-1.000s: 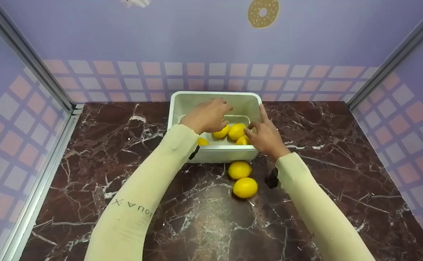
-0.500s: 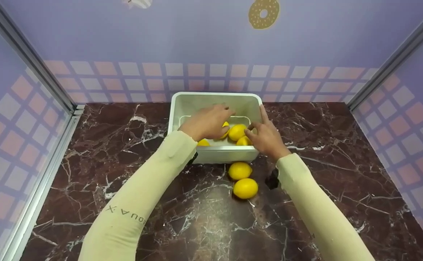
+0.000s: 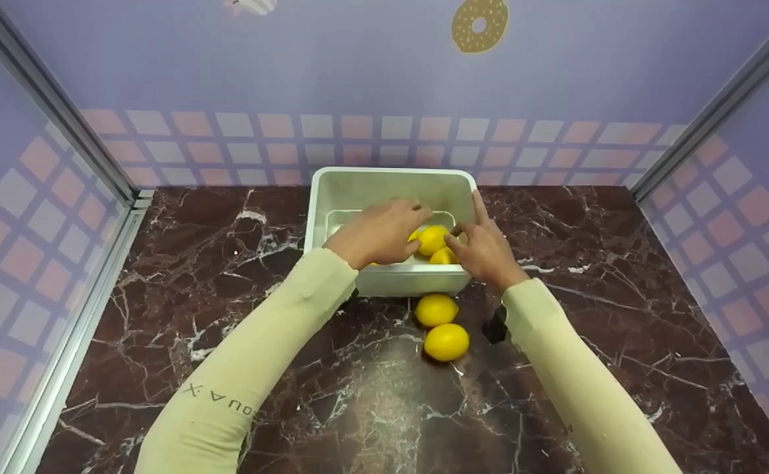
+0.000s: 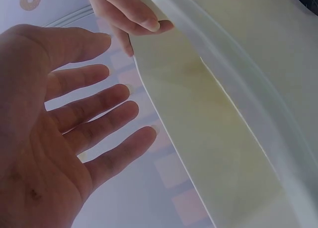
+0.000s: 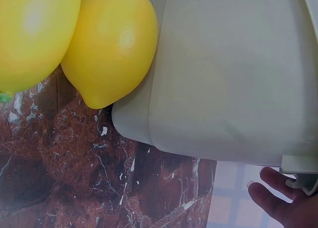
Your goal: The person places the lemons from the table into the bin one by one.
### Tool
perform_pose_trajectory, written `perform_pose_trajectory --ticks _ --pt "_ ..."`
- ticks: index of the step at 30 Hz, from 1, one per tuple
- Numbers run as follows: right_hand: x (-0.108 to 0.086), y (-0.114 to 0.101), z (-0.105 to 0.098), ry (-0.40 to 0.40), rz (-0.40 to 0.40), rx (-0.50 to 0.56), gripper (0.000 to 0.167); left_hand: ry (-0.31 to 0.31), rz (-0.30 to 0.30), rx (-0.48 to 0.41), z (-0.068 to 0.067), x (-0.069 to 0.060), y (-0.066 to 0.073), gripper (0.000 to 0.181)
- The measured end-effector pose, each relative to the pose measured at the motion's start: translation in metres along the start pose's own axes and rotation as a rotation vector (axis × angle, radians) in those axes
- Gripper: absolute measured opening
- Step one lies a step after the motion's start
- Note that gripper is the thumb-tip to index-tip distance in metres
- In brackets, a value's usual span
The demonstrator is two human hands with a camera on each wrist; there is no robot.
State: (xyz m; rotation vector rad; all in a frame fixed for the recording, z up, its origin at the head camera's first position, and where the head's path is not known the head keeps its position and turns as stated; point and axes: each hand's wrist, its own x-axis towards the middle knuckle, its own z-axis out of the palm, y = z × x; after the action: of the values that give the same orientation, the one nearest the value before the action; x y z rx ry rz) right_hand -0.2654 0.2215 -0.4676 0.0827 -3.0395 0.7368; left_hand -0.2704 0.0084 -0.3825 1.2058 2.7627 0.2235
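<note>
A white plastic bin (image 3: 411, 284) stands on the counter with several lemons inside, among them a lemon (image 3: 432, 239) and a lower one (image 3: 443, 257); others are mostly covered by my left hand. That left hand (image 3: 379, 232) reaches over the bin's front rim. In the left wrist view its fingers (image 4: 107, 109) are apart and hold nothing. My right hand (image 3: 486, 251) grips the right rim near the front corner, thumb inside and fingers outside. Two lemons lie in front of the bin: one close to its wall (image 3: 437, 310) and one nearer me (image 3: 447, 342).
Dark red marbled counter (image 3: 226, 263) surrounds the bin. Behind it rises a lilac wall (image 3: 358, 79) with pink and white squares and a donut picture. Side panels with metal frame edges (image 3: 62, 112) close off left and right.
My left hand has drawn a little toward me inside the bin, covering the lemon at the front left. The right hand stays on the rim, and the two lemons outside have not moved.
</note>
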Motion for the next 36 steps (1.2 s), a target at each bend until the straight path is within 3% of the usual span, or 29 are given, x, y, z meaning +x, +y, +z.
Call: perform_pose_trajectory --ticks 16,28,36 --pt "0.000 0.000 -0.001 -0.009 -0.018 -0.009 0.034 0.062 0.062 -0.003 0.006 -0.011 0.006 0.036" --pt "0.001 0.001 0.000 0.003 -0.040 -0.018 0.033 0.076 0.105 0.027 0.010 -0.018 0.011 0.028" --pt "0.001 0.000 0.000 0.003 -0.049 -0.021 0.032 0.060 0.101 0.020 0.013 -0.022 0.016 0.030"
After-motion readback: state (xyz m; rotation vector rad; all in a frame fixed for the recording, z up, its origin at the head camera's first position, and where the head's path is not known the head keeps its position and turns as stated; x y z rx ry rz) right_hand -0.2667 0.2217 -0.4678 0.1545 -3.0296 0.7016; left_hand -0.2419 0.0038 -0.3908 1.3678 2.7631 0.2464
